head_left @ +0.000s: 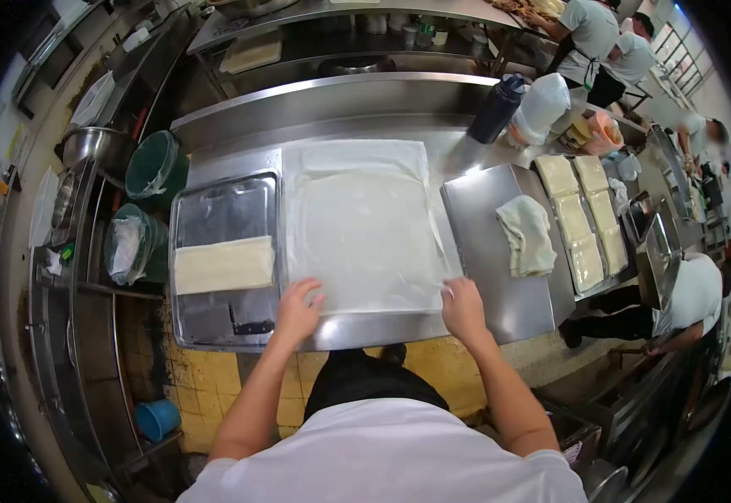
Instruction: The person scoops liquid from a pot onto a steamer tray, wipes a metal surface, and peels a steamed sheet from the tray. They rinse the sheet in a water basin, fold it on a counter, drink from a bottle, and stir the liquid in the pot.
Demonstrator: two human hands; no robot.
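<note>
A thin translucent white sheet (365, 226), which looks like plastic film, lies over a pale flat layer on the steel table (340, 334). At its near left corner is my left hand (298, 310), thumb and fingers slightly apart over the edge. My right hand (464, 308) has its fingers pinched together at the near right corner, where the sheet's edge runs up to them. On the left, a metal tray (223, 205) bears a folded pale dough slab (225, 265) and a dark-bladed tool (251, 325). A whitish cloth (525, 236) rests on a steel surface to the right.
Trays of pale dough pieces (585, 235) stand at the right. A dark bottle (498, 109) and plastic-wrapped containers (541, 109) are at the back right. Green buckets (156, 163) stand left. Co-workers are at the upper right, and one person (691, 293) bends at the right.
</note>
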